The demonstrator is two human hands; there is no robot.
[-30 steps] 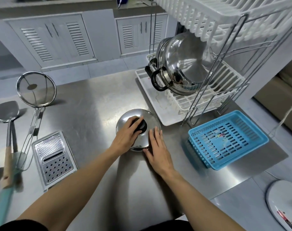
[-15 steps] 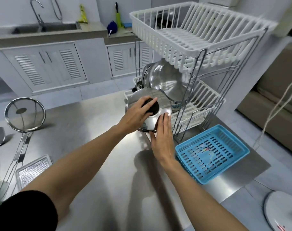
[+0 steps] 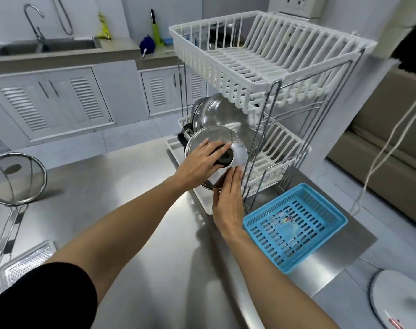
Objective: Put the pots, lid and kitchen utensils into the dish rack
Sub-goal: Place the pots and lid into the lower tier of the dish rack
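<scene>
A steel lid with a black knob is held tilted on edge at the front of the dish rack's lower tier. My left hand grips its knob. My right hand rests flat against the lid's lower rim, fingers straight. Steel pots lie on their sides in the lower tier behind the lid. The white upper basket of the rack holds nothing I can see. A mesh skimmer and a flat grater lie on the steel counter at the left.
A blue slotted basket sits on the counter right of my right hand. A white drip tray lies under the rack. A white round object stands on the floor at the lower right. A sink and cabinets are behind.
Both hands lifted the lid off the counter and carried it up and to the rack's lower tier, tilting it onto its edge. The view rose toward the rack.
</scene>
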